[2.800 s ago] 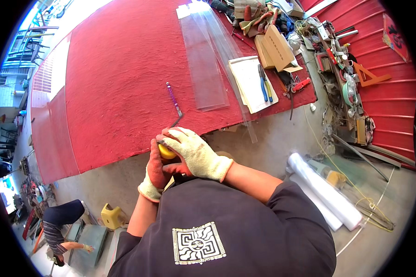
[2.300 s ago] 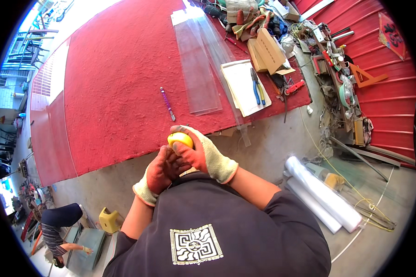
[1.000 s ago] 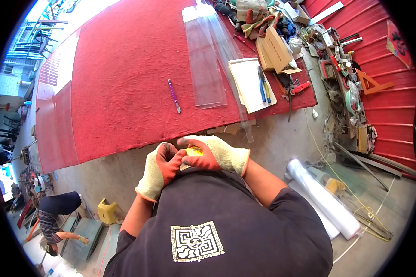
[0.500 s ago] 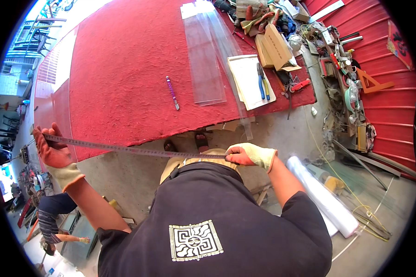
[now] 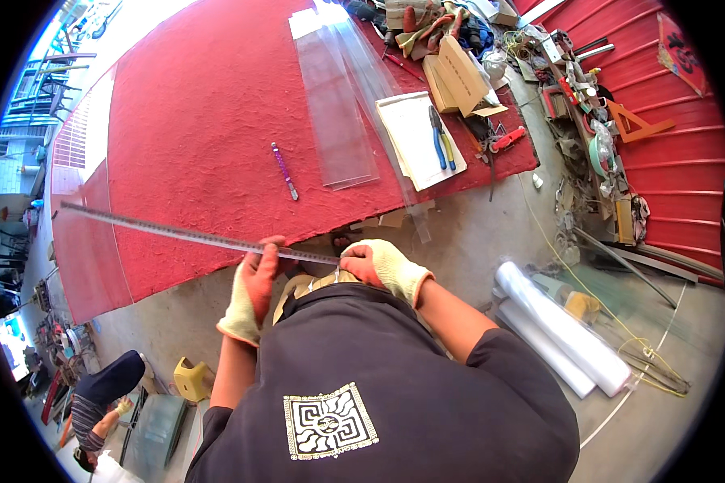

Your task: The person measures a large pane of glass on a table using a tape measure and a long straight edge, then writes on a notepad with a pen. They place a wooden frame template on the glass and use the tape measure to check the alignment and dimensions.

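A tape measure's long thin blade [image 5: 169, 231] stretches from the left part of the red table to my two hands, slanting slightly down to the right. Its far left end hangs loose over a clear sheet. My left hand [image 5: 254, 294], in a cream and orange-red work glove, pinches the blade in front of my waist. Just to its right, my right hand [image 5: 383, 266], gloved alike, is closed on the blade's right end; whether the case sits inside those fingers is hidden. A purple glass cutter [image 5: 283, 171] lies on the table ahead of my hands.
On the red table [image 5: 201, 121] lie clear strips [image 5: 338, 129], a paper pad [image 5: 403, 121] with pliers [image 5: 438, 138], and an opened carton [image 5: 463, 76]. A clear sheet [image 5: 84, 233] overhangs the left edge. Wrapped rolls [image 5: 564, 330] lie right. Another person [image 5: 97, 402] bends at lower left, near a yellow stool [image 5: 192, 378].
My left hand has slid from the tape's far left end rightward to beside my right hand. The tape's left end is now free. The view has shifted a little.
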Demonstrator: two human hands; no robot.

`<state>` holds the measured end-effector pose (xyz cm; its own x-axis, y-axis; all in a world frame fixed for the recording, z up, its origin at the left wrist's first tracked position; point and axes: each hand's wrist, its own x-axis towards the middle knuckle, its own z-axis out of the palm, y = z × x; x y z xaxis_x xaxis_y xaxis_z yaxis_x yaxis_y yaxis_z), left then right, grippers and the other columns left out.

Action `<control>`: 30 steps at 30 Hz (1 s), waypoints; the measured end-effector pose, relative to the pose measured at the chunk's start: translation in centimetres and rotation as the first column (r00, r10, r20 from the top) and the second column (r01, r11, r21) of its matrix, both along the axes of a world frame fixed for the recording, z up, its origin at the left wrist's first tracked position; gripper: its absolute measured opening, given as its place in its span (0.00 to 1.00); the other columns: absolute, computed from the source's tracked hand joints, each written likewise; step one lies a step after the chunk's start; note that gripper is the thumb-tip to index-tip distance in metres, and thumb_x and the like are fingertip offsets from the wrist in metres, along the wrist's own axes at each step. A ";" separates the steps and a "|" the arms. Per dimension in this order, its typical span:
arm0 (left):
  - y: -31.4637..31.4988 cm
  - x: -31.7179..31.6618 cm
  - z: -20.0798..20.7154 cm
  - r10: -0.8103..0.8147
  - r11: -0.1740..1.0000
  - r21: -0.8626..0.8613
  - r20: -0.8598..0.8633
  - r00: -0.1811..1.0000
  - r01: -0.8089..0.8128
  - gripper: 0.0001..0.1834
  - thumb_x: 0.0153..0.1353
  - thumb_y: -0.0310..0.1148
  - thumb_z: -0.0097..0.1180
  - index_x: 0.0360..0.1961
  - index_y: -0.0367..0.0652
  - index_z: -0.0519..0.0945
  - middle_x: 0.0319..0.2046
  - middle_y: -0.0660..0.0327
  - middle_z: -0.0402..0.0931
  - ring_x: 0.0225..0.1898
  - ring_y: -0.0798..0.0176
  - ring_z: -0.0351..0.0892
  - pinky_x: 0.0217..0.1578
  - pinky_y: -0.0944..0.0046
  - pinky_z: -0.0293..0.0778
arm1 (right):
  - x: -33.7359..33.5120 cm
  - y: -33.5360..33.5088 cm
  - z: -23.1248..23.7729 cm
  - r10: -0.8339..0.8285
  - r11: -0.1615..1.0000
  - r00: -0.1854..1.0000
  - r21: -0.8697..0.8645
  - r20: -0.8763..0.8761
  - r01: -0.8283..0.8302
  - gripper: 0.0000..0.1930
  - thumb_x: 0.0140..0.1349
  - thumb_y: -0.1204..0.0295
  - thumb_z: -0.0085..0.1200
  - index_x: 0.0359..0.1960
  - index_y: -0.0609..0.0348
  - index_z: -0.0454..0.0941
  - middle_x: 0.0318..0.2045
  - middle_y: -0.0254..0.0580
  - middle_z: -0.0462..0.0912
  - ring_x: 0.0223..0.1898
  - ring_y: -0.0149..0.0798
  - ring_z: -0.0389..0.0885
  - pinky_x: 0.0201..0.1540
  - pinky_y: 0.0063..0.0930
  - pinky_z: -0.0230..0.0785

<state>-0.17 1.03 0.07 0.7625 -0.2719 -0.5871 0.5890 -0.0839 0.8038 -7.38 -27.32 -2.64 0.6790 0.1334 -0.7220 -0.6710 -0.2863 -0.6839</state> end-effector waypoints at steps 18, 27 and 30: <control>33.4 9.6 -4.7 0.873 0.334 0.033 0.365 0.322 -0.942 0.14 0.85 0.47 0.66 0.53 0.48 0.88 0.42 0.68 0.90 0.41 0.67 0.85 0.41 0.59 0.84 | 4.6 -4.0 -5.8 0.413 0.888 0.911 -0.219 -0.009 -0.405 0.21 0.74 0.55 0.65 0.48 0.64 0.92 0.35 0.44 0.92 0.38 0.36 0.88 0.44 0.36 0.81; 48.5 10.2 -12.3 0.928 0.253 0.146 0.245 0.282 -0.956 0.12 0.85 0.46 0.59 0.54 0.52 0.85 0.39 0.68 0.88 0.41 0.67 0.86 0.44 0.61 0.84 | 7.9 7.7 -7.9 0.242 0.969 0.968 -0.023 -0.057 -0.244 0.14 0.77 0.63 0.70 0.46 0.65 0.93 0.34 0.33 0.91 0.33 0.29 0.84 0.37 0.30 0.76; 50.0 11.8 -15.0 0.935 0.266 0.184 0.189 0.299 -0.946 0.12 0.87 0.44 0.56 0.57 0.53 0.86 0.42 0.69 0.89 0.38 0.67 0.87 0.43 0.62 0.82 | 12.2 16.1 -8.4 0.273 0.957 0.961 -0.088 -0.038 -0.275 0.18 0.76 0.59 0.70 0.45 0.67 0.93 0.30 0.35 0.91 0.32 0.30 0.84 0.35 0.32 0.77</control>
<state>11.64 51.06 -14.92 0.4143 0.7782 -0.4720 0.3535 0.3403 0.8713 4.82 -11.17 -11.06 0.6071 0.2444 -0.7561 -0.5746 -0.5221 -0.6303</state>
